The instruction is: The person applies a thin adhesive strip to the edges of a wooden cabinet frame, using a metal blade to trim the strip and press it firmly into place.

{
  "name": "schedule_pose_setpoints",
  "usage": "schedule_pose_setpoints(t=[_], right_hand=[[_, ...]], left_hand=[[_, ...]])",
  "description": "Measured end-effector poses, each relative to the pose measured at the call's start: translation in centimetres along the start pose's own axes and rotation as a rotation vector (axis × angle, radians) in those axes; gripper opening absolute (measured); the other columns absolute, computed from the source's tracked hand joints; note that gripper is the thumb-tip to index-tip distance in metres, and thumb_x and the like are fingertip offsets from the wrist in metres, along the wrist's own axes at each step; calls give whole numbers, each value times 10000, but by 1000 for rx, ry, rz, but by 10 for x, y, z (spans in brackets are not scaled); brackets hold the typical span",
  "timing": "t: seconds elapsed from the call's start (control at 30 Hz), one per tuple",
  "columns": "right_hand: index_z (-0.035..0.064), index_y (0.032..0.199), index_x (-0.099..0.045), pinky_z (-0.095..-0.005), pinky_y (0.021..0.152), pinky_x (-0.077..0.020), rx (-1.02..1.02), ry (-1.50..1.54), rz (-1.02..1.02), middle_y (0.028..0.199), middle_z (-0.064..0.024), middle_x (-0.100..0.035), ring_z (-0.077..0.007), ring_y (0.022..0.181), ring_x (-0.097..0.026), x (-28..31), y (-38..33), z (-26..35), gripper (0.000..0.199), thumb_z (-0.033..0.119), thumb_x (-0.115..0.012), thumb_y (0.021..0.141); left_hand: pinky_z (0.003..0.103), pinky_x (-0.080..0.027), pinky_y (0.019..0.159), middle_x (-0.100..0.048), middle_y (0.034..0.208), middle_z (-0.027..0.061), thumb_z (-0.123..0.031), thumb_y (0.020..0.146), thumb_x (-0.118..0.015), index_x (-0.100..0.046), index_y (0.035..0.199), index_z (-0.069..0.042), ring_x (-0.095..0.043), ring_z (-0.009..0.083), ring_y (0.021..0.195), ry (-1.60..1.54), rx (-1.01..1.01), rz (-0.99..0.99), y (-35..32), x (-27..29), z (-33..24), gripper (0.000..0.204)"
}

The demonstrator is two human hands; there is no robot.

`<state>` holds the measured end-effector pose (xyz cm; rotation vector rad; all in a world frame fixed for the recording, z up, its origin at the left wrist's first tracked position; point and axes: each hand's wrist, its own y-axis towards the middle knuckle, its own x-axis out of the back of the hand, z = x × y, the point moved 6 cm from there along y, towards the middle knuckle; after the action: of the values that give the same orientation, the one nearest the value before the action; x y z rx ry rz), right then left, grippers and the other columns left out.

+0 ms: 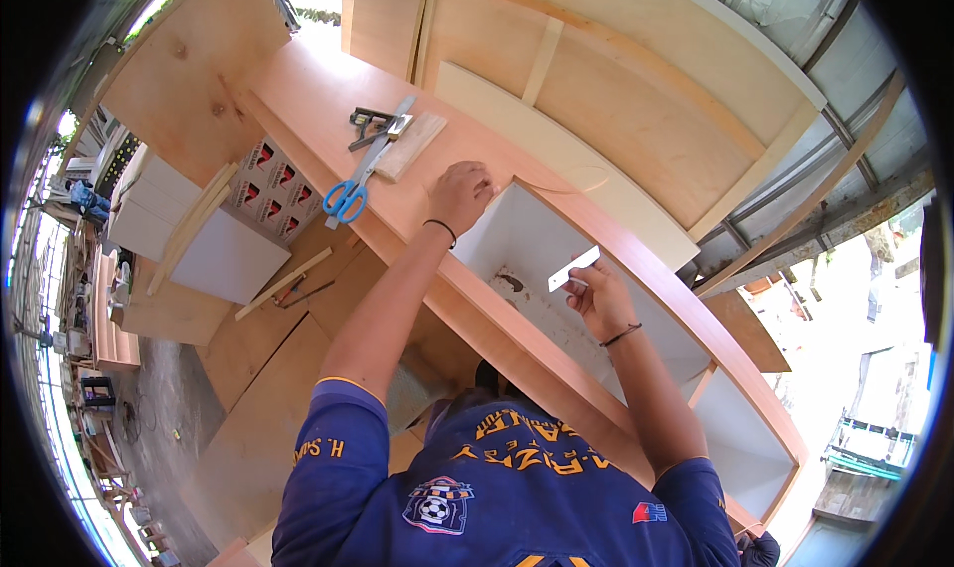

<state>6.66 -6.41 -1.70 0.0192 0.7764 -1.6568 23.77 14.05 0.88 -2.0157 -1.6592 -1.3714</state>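
Note:
My right hand (604, 299) grips a flat, pale rectangular strip (574, 269) between thumb and fingers, above the opening of a light-walled cabinet compartment (537, 234). My left hand (460, 191) rests at the compartment's left corner on the pinkish wood-faced top (397, 204), its fingers curled in; whatever they hold, if anything, is hidden. A thin, curved strip (571, 187) loops up from the compartment's edge, just right of my left hand. Left of that hand lie blue-handled scissors (346, 201), a combination square (383, 130) and a small wooden block (411, 148).
Behind the top stands a large framed wooden panel (596, 80). Plywood boards (194, 65) and a white box-like cabinet (204, 239) stand at the left. Below lie wooden sheets (268, 368) and a loose batten (283, 282). The cabinet's front rail (517, 333) runs close to my body.

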Motion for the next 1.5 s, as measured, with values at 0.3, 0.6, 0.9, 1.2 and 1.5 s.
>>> schedule_pose_setpoints(t=[0.3, 0.6, 0.9, 1.2, 1.5], right_hand=[[119, 1018, -553, -243, 562, -440, -44, 73, 32, 873, 0, -613, -106, 753, -597, -7, 11, -9, 87, 162, -537, 945], [102, 901, -566, -233, 495, -420, 24, -56, -115, 779, 5, -583, -87, 663, -570, -35, 54, -11, 116, 205, -526, 935], [66, 926, -602, -223, 448, -390, 47, -204, -125, 666, 14, -513, -75, 588, -504, -50, 63, -4, 156, 193, -511, 930], [93, 910, -606, -215, 460, -378, -19, -204, -99, 654, 25, -473, -65, 584, -473, -43, 71, -11, 168, 243, -533, 935], [99, 885, -580, -217, 453, -372, -14, -201, -56, 650, 18, -470, -79, 579, -485, -53, 77, -9, 194, 271, -522, 955]], left_hand=[[409, -460, 865, -573, 1010, 77, -153, 891, -548, -547, 923, -78, -518, 280, 1043, 234, -81, 91, 25, -8, 2, 81], [419, -457, 839, -598, 959, 117, -173, 855, -603, -582, 890, -49, -534, 324, 995, -12, -100, -27, 28, -1, 1, 131], [405, -441, 953, -632, 1139, 149, -413, 793, -688, -680, 977, -72, -562, 322, 1126, 159, -573, 247, 74, -45, -56, 387], [390, -503, 792, -684, 947, 148, -386, 750, -693, -659, 924, -70, -635, 313, 914, 150, -172, 821, 105, -82, -55, 362], [351, -497, 752, -684, 879, 93, -374, 790, -667, -645, 953, -59, -646, 222, 851, 83, -129, 890, 102, -93, -61, 355]])
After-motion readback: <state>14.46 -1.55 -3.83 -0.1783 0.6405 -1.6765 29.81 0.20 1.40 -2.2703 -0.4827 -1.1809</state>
